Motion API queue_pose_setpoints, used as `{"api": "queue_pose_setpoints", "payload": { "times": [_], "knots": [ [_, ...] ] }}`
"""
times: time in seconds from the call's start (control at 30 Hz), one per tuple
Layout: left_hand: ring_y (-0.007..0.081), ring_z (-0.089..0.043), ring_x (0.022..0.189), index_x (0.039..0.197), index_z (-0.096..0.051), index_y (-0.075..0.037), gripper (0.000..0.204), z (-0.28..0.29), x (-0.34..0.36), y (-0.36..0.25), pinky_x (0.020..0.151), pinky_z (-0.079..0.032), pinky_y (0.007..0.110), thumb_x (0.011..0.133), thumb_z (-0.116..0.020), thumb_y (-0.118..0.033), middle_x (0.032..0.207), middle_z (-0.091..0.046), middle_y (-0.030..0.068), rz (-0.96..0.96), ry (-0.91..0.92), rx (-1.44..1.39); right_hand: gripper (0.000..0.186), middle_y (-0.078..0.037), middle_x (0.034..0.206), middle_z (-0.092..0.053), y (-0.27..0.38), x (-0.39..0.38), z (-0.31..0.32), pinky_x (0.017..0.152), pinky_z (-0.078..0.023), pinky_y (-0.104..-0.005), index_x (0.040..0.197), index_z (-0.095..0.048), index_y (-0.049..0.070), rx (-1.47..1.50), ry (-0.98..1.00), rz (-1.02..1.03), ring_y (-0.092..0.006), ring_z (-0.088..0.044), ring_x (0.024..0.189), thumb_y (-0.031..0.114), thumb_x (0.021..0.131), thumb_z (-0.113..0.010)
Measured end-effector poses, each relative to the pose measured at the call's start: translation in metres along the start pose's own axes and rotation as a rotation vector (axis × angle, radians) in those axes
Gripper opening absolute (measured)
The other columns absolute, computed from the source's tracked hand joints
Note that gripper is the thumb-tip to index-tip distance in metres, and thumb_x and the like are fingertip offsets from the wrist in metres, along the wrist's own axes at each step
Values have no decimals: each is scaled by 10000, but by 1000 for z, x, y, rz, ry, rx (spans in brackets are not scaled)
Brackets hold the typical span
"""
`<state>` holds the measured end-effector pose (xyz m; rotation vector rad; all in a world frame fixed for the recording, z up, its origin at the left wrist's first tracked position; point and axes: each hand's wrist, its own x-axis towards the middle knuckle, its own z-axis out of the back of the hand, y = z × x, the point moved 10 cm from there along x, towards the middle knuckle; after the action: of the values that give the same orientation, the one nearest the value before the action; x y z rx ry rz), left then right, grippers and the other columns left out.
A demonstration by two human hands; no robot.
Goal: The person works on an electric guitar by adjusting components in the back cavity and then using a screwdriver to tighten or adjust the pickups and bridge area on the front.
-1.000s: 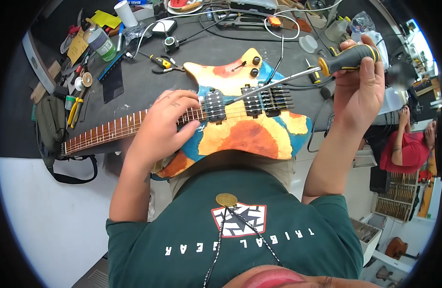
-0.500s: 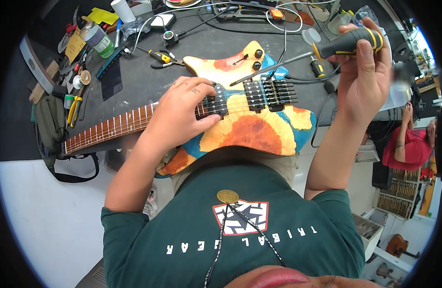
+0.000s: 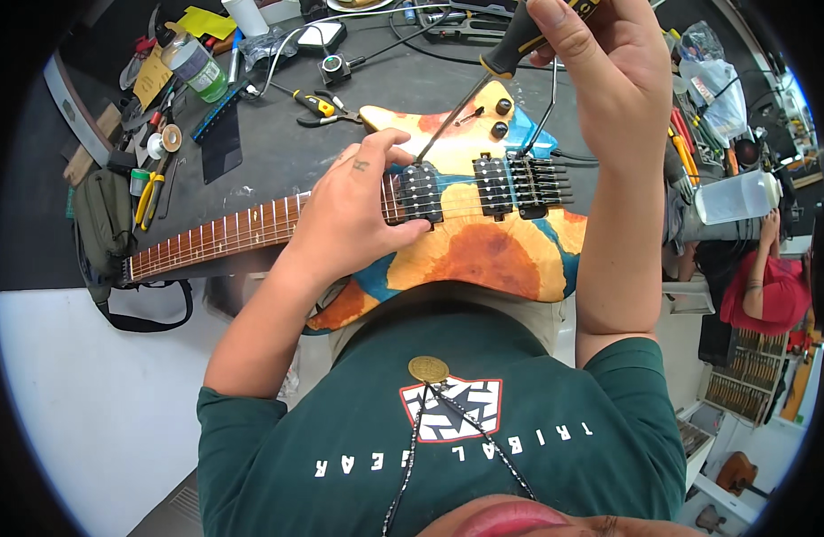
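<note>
An electric guitar (image 3: 497, 259) with a blue, yellow and red-brown body lies across my lap, its neck pointing left. My left hand (image 3: 354, 206) rests over the strings where neck meets body. Its thumb and fingers are spread at the edges of the black pickup (image 3: 422, 193) nearest the neck. Up at the right, my right hand (image 3: 618, 80) is closed around the black and yellow handle of a screwdriver (image 3: 456, 112). The shaft slants down to the left, its tip at the pickup's far edge, close to my left fingers. A second black pickup (image 3: 493, 186) sits beside the bridge (image 3: 535, 183).
Yellow-black pliers (image 3: 320, 108), a phone (image 3: 221, 152) and a bottle with green liquid (image 3: 197, 70) lie on the dark bench (image 3: 376, 80). A green bag (image 3: 103, 215) is at the left. A person in red (image 3: 765, 291) and a clear container (image 3: 738, 197) are at the right.
My right hand has moved left with the screwdriver, bringing its tip down to the pickup's far edge. The left hand stays at the same pickup; the whole view has shifted slightly.
</note>
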<state>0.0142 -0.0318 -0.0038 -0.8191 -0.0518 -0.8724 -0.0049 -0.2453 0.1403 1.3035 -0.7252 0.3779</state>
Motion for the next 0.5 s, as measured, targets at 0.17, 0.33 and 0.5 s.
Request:
{"api": "queue_pose_setpoints", "payload": {
  "times": [0.17,0.33,0.5],
  "knots": [
    [352,-750,1230,1648,-398,-90,1107,0,1,0,1063,-604,456,738,-1026,-147,1351,-808,132,-20,17,22,523,30,1089,-611,-1,14,-9,798,-525,-200,1563,-542,-33,-25,65,40,-30,-595,923,122,1125,-781],
    [332,-783,1201,1693,-361,-79,1144,-2,5,13,1054,-612,424,751,-1009,-131,1355,-814,152,98,75,-98,523,31,1080,-604,9,28,-39,756,-511,-197,1521,-584,-32,-15,175,56,-24,-582,895,178,1107,-824],
    [323,-813,1137,1682,-393,-70,1076,-1,4,19,1049,-615,414,774,-970,-79,1344,-813,182,102,69,-152,531,30,1076,-604,6,29,-53,744,-510,-198,1501,-593,-27,-22,223,84,-23,-582,885,193,1089,-845]
  ]
}}
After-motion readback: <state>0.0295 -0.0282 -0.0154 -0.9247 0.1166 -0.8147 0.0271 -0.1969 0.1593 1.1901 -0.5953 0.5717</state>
